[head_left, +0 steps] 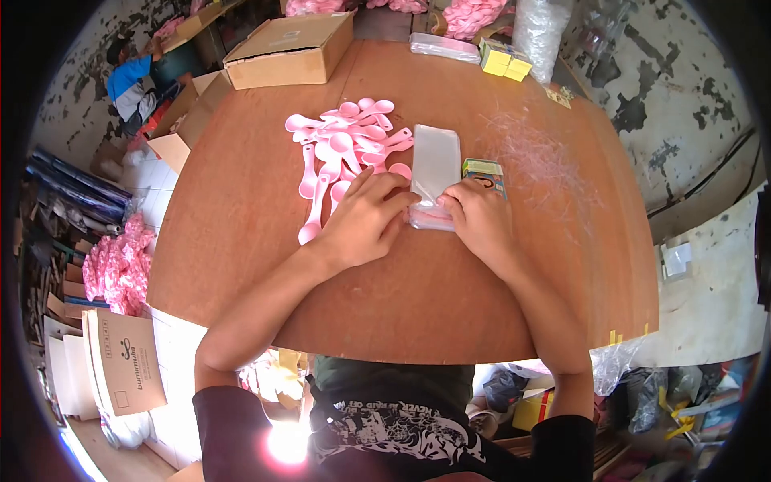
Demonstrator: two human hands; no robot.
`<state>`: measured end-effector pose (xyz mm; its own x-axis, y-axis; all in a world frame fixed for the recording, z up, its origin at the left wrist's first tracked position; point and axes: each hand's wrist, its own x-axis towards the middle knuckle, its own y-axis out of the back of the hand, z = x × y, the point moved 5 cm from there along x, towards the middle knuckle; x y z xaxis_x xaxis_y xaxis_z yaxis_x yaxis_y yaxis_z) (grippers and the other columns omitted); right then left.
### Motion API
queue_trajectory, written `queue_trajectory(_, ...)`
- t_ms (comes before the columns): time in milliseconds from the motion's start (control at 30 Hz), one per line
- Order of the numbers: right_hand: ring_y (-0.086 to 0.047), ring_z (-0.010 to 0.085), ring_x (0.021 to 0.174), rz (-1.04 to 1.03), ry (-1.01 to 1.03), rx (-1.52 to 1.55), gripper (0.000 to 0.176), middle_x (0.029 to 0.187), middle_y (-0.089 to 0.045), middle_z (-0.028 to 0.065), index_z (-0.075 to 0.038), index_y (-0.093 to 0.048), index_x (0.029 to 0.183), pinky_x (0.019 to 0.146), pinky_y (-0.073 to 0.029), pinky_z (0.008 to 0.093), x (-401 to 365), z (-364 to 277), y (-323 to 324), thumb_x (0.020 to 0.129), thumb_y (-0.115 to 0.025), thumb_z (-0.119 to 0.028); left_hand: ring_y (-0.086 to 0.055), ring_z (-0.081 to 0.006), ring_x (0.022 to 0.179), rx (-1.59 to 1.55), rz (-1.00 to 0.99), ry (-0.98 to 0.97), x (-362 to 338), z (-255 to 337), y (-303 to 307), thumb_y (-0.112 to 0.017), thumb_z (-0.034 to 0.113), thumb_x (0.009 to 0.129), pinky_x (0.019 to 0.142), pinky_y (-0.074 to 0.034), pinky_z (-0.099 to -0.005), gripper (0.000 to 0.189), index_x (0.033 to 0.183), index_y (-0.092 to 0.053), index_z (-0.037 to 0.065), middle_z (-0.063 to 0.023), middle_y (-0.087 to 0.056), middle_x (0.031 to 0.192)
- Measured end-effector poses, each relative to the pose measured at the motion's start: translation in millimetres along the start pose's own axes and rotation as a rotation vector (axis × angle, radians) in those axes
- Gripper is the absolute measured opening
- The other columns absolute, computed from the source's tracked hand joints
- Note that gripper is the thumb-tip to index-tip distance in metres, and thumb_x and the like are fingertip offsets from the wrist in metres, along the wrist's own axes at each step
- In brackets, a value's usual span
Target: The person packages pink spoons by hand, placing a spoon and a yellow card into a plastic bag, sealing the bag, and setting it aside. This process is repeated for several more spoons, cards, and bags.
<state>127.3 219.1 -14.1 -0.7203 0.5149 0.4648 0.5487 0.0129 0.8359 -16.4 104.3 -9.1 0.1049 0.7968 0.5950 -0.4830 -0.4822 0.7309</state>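
A: Where are the hands?

B: At the center of the frame, a worker's left hand (365, 215) and right hand (482, 215) meet over clear film (434, 215) on a brown tabletop (401, 297). Fingertips of both are drawn in narrow, pinching the film at its left and right.

A: And the pink goods?

B: Pink measuring spoons (340, 143) lie loose in a heap, upper left of center, just beside the left hand. Pink shows through the film between the hands; whether it is a spoon, the picture cannot tell.

A: How much is done?

B: Partway, by appearances. The heap lies unwrapped, and a stack of clear sleeves (436, 153) lies flat beyond the fingers, to the right of the spoons. The film in hand looks creased and unsettled. No finished count can be read.

A: Anything else bearing on that?

B: Wispy clear strands (538, 153) litter the tabletop at upper right, perhaps trimmings of earlier work. A small green box (484, 170) sits beside the right hand. Pink bundles (120, 265) crowd the left edge of the frame; their contents are unclear.
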Motion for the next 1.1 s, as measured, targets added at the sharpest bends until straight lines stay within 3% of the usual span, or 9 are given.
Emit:
queue_trajectory(267, -0.065, 0.0313, 0.074, 0.008, -0.009, 0.028, 0.012, 0.085, -0.067, 0.0101, -0.007, -0.068, 0.09, 0.063, -0.05, 0.0415, 0.7, 0.7, 2.1, 0.09, -0.062, -0.018, -0.054, -0.0319, 0.113, 0.046, -0.033, -0.008, -1.8, 3.0, -5.6, -0.067, 0.004, 0.08, 0.109, -0.036, -0.0508, 0.035, 0.114, -0.063, 0.006, -0.013, -0.055, 0.117)
queue_trajectory(400, -0.066, 0.0277, 0.067, 0.066, 0.052, 0.102, 0.015, 0.08, -0.069, 0.0083, -0.008, -0.071, 0.085, 0.059, -0.05, 0.0393, 1.4, -3.9, 5.5, 0.088, -0.066, -0.022, -0.054, -0.0323, 0.114, 0.045, -0.017, -0.009, -1.9, 3.5, -4.7, -0.067, 0.004, 0.08, 0.108, -0.037, -0.05, 0.035, 0.115, -0.063, 0.006, -0.013, -0.055, 0.116)
queue_trajectory(633, -0.066, 0.0259, 0.066, 0.042, 0.038, 0.261, 0.01, 0.081, -0.07, 0.0069, -0.009, -0.072, 0.086, 0.058, -0.05, 0.0358, 3.0, 5.6, -1.0, 0.085, -0.069, -0.018, -0.047, -0.0324, 0.126, 0.125, -0.099, -0.066, -5.9, 10.0, -10.0, -0.069, 0.022, 0.084, 0.113, -0.029, -0.0519, 0.035, 0.118, -0.066, 0.013, -0.0134, -0.051, 0.129)
queue_trajectory(700, -0.068, 0.0206, 0.069, 0.104, -0.007, 0.233, 0.011, 0.083, -0.072, 0.0105, -0.004, -0.072, 0.093, 0.062, -0.052, 0.0307, 3.4, 7.6, 4.2, 0.086, -0.071, -0.012, -0.046, -0.0322, 0.128, 0.138, -0.122, -0.061, -7.6, 8.1, -12.8, -0.069, 0.025, 0.085, 0.114, -0.027, -0.0523, 0.035, 0.118, -0.067, 0.015, -0.0134, -0.051, 0.131)
queue_trajectory(733, -0.068, 0.0206, 0.069, 0.104, -0.007, 0.233, 0.011, 0.083, -0.072, 0.0105, -0.004, -0.072, 0.093, 0.062, -0.052, 0.0307, 4.4, 7.4, 4.1, 0.086, -0.071, -0.012, -0.045, -0.0325, 0.129, 0.14, -0.125, -0.06, -7.5, 8.0, -12.5, -0.068, 0.025, 0.085, 0.114, -0.027, -0.0524, 0.034, 0.118, -0.067, 0.015, -0.0135, -0.05, 0.132)
queue_trajectory(800, -0.065, 0.0236, 0.062, 0.301, -0.01, 0.316, 0.009, 0.08, -0.07, 0.0107, -0.005, -0.071, 0.089, 0.056, -0.049, 0.0324, 5.3, 8.5, 13.3, 0.086, -0.07, -0.013, -0.044, -0.0327, 0.129, 0.143, -0.128, -0.061, -7.6, 7.8, -12.4, -0.068, 0.025, 0.085, 0.114, -0.027, -0.0526, 0.034, 0.117, -0.068, 0.015, -0.0137, -0.05, 0.133)
queue_trajectory(1033, -0.064, 0.018, 0.061, 0.264, 0.013, 0.319, 0.009, 0.08, -0.07, 0.0098, -0.003, -0.07, 0.09, 0.054, -0.048, 0.0293, 5.7, -0.1, 28.7, 0.085, -0.072, -0.011, -0.042, -0.0328, 0.131, 0.009, -0.062, 0.032, -5.8, 6.1, -9.6, -0.071, 0.021, 0.083, 0.113, -0.028, -0.0531, 0.031, 0.113, -0.067, 0.013, -0.0138, -0.047, 0.136)
queue_trajectory(1100, -0.063, 0.0174, 0.061, 0.106, 0.1, 0.404, 0.01, 0.079, -0.07, 0.0088, -0.003, -0.07, 0.091, 0.055, -0.048, 0.0287, 4.5, -13.3, 34.7, 0.085, -0.072, -0.011, -0.042, -0.0317, 0.131, -0.094, 0.013, 0.089, -1.0, 5.3, -3.4, -0.072, 0.018, 0.081, 0.112, -0.029, -0.0534, 0.03, 0.111, -0.067, 0.013, -0.0129, -0.046, 0.137)
